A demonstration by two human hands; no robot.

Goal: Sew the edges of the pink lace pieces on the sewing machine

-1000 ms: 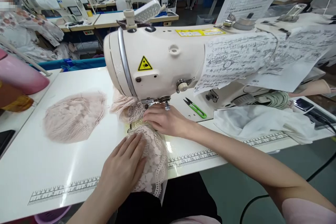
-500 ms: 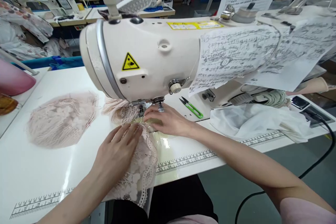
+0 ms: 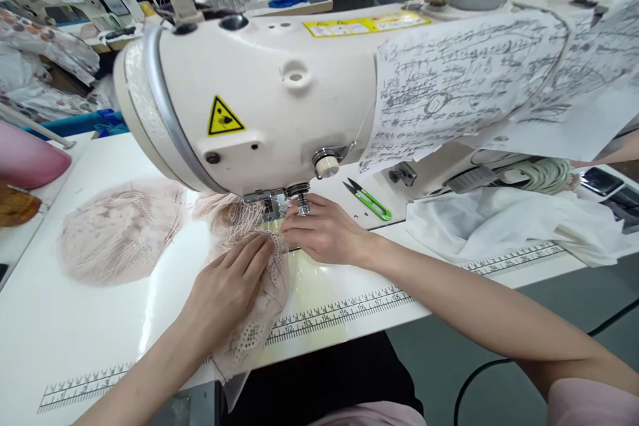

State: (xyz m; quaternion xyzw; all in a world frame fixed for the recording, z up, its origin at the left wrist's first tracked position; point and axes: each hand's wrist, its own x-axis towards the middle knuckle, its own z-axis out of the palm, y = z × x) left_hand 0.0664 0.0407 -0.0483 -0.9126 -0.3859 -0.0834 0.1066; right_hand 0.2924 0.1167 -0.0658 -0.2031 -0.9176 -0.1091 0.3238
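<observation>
Pale pink lace fabric [image 3: 262,326] runs from under the sewing machine's [image 3: 264,93] needle area down over the table's front edge. My left hand [image 3: 232,283] lies flat on it, fingers stretched toward the presser foot [image 3: 271,210]. Just right of the foot, my right hand [image 3: 327,233] has its fingers bent and pressed together beside the lace's edge. The machine's front parts partly cover those fingertips, so what they pinch is hidden. Bunched lace with loose threads [image 3: 227,213] sits behind and left of the foot.
Another pink lace piece [image 3: 122,233] lies on the left of the table. Green thread snips [image 3: 369,201] rest right of the needle, with white cloth [image 3: 499,223] farther right. A pink thread cone [image 3: 30,156] stands at the left edge. A ruler strip [image 3: 344,313] follows the front edge.
My right hand has drawn slightly right, its fingers now more bent. The lace's hanging end has shifted left and bunched under my left hand. The camera view has moved closer to the machine.
</observation>
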